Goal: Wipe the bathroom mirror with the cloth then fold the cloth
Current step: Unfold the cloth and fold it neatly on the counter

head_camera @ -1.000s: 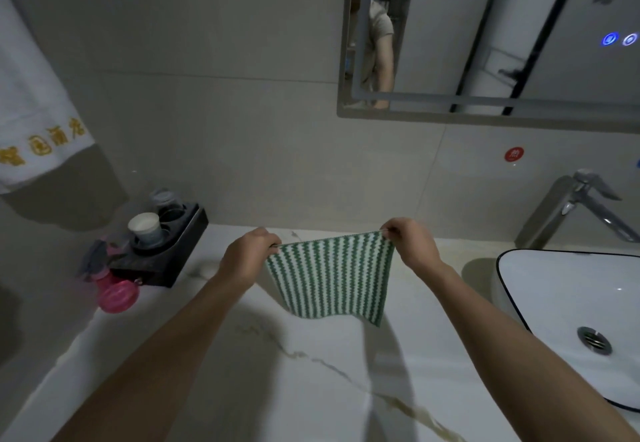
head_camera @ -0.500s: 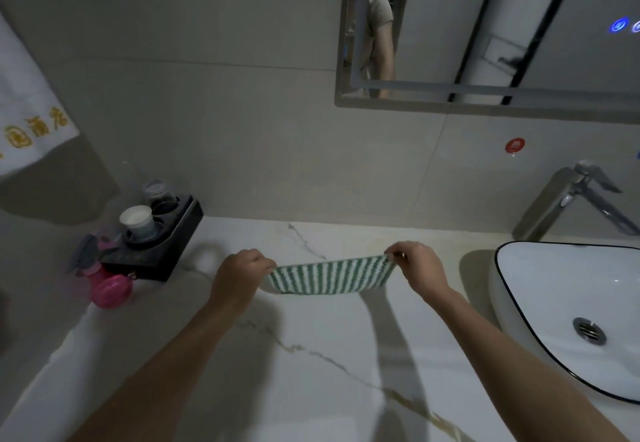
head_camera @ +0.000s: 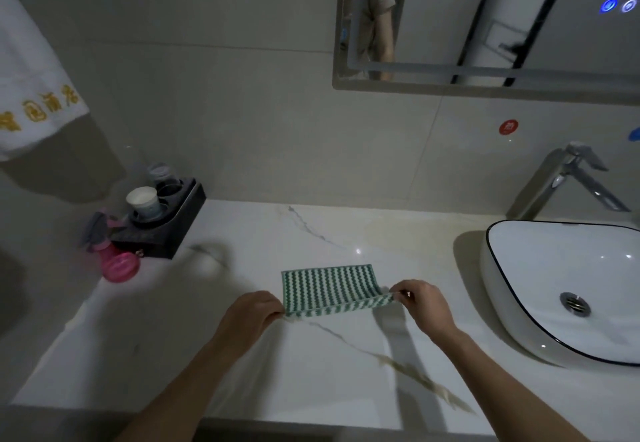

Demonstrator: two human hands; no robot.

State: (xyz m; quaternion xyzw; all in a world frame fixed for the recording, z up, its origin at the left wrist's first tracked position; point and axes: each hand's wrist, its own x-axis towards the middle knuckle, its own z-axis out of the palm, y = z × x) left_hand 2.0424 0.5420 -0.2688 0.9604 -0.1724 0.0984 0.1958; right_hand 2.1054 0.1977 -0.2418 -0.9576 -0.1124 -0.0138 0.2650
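While the cloth (head_camera: 329, 285) lay on the counter (head_camera: 242, 355), the left hand (head_camera: 254, 310) and right hand (head_camera: 420, 303) each pinched a near corner.

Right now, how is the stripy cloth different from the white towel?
The green-striped cloth lies on the marble counter; the white towel hangs by the wall, upper left. The cloth has green and white zigzag stripes; the towel is plain white with gold characters. The left hand and right hand pinch the cloth's near corners; nothing holds the towel. Both are fabric.
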